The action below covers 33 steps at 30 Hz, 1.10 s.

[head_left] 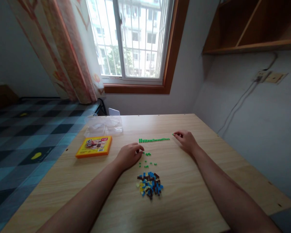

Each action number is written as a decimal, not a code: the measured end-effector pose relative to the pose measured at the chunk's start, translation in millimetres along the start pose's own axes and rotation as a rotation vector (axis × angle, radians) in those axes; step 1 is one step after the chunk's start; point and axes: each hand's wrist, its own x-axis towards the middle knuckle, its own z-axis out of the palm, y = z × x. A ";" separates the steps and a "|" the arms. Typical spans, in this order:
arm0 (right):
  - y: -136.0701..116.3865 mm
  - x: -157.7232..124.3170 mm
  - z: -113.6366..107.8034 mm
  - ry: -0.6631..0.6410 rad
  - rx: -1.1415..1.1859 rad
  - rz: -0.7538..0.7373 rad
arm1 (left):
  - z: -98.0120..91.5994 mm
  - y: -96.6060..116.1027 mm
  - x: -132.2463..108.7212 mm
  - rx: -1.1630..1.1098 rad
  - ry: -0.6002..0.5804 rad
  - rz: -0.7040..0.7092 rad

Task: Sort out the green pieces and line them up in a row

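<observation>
My right hand [185, 140] is over the far part of the table, thumb and forefinger pinched on a tiny green building brick [173, 134]. To its left runs a row of green bricks [154, 140], with larger ones at the left end and small ones at the right. My left hand [129, 155] rests on the table below the row's left end, fingers loosely curved and thumb apart. Its fingertips are beside loose green bricks [147, 154]. Nearer to me lies a mixed pile of blue, brown and yellow bricks [150, 185].
An orange-yellow box [94, 146] lies at the table's left side, with clear plastic packaging [103, 125] behind it. Beyond the left edge is a bed with a checked cover [38, 129]. A window [135, 42] and a wall shelf [252, 47] are farther off.
</observation>
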 end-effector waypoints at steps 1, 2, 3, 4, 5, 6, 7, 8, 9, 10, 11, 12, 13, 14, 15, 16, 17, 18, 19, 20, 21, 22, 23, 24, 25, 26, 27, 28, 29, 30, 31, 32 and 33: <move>6.3 -0.6 1.3 0.000 0.004 0.035 | 0.0 -0.2 0.0 0.002 0.001 0.003; 11.0 -1.4 3.2 -0.013 0.010 0.065 | 0.0 -0.3 -0.1 0.001 0.001 0.006; 14.2 -2.2 5.5 -0.034 0.013 0.090 | -0.1 -0.3 -0.1 -0.001 0.002 0.008; 15.9 -2.9 7.7 -0.061 0.012 0.108 | -0.2 -0.3 -0.2 -0.004 0.003 0.009; 16.5 -3.4 9.7 -0.089 0.007 0.120 | -0.3 -0.1 -0.2 -0.007 0.003 0.009; 16.1 -3.7 11.3 -0.112 -0.004 0.126 | -0.6 0.1 -0.2 -0.010 0.003 0.008; 15.0 -3.7 12.3 -0.129 -0.017 0.127 | -0.9 0.5 -0.2 -0.012 0.002 0.007; 13.5 -3.7 12.8 -0.141 -0.030 0.126 | -1.3 0.8 -0.2 -0.012 -0.001 0.004; 11.7 -3.6 12.9 -0.147 -0.042 0.123 | -1.7 1.2 -0.1 -0.012 -0.006 0.001; 10.0 -3.4 12.7 -0.150 -0.051 0.121 | -2.0 1.6 -0.1 -0.012 -0.010 -0.003; 8.4 -3.3 12.4 -0.153 -0.059 0.120 | -2.4 1.9 -0.1 -0.013 -0.013 -0.004; 7.0 -3.2 12.0 -0.155 -0.066 0.119 | -2.6 2.2 -0.2 -0.013 -0.013 -0.004; 6.0 -3.1 11.7 -0.158 -0.074 0.120 | -2.9 2.4 -0.3 -0.014 -0.014 -0.003; 5.3 -3.0 11.5 -0.162 -0.082 0.120 | -3.0 2.6 -0.4 -0.014 -0.013 -0.002; 5.0 -2.9 11.5 -0.167 -0.090 0.119 | -3.2 2.7 -0.6 -0.015 -0.012 -0.001; 4.9 -2.7 11.6 -0.170 -0.095 0.118 | -3.3 2.8 -0.7 -0.015 -0.011 0.000; 5.0 -2.6 11.8 -0.172 -0.098 0.116 | -3.3 2.8 -0.8 -0.016 -0.011 0.000; 5.3 -2.5 12.0 -0.172 -0.099 0.112 | -3.3 2.8 -0.9 -0.018 -0.010 -0.001; 5.7 -2.4 12.3 -0.170 -0.099 0.107 | -3.3 2.8 -1.0 -0.019 -0.009 -0.002; 6.0 -2.3 12.5 -0.166 -0.099 0.102 | -3.1 2.6 -1.0 -0.021 -0.007 -0.004; 6.2 -2.3 12.7 -0.165 -0.099 0.097 | -2.8 2.4 -1.0 -0.023 -0.007 -0.005; 6.3 -2.3 12.9 -0.165 -0.102 0.093 | -2.5 2.2 -1.0 -0.025 -0.007 -0.007; 6.2 -2.3 13.0 -0.167 -0.106 0.092 | -2.0 1.8 -0.9 -0.028 -0.007 -0.009; 6.0 -2.4 13.0 -0.170 -0.111 0.093 | -1.6 1.5 -0.8 -0.030 -0.007 -0.012; 5.6 -2.4 13.0 -0.173 -0.114 0.096 | -1.2 1.2 -0.7 -0.031 -0.005 -0.016; 5.1 -2.5 12.9 -0.174 -0.117 0.101 | -0.8 0.9 -0.6 -0.032 -0.002 -0.019; 4.5 -2.5 12.7 -0.176 -0.117 0.108 | -0.6 0.7 -0.6 -0.032 0.001 -0.021; 4.0 -2.6 12.5 -0.178 -0.116 0.114 | -0.5 0.7 -0.6 -0.033 0.003 -0.022; 3.5 -2.6 12.3 -0.181 -0.113 0.121 | -0.5 0.8 -0.6 -0.034 0.004 -0.020; 3.1 -2.7 12.1 -0.183 -0.112 0.124 | -0.6 1.0 -0.7 -0.034 0.004 -0.019; 2.8 -2.7 12.0 -0.183 -0.112 0.125 | -0.8 1.4 -0.7 -0.034 0.003 -0.019; 2.7 -2.7 12.0 -0.182 -0.112 0.123 | -1.0 1.8 -0.7 -0.032 0.001 -0.020; 2.7 -2.8 12.0 -0.179 -0.112 0.119 | -1.3 2.2 -0.7 -0.029 -0.001 -0.022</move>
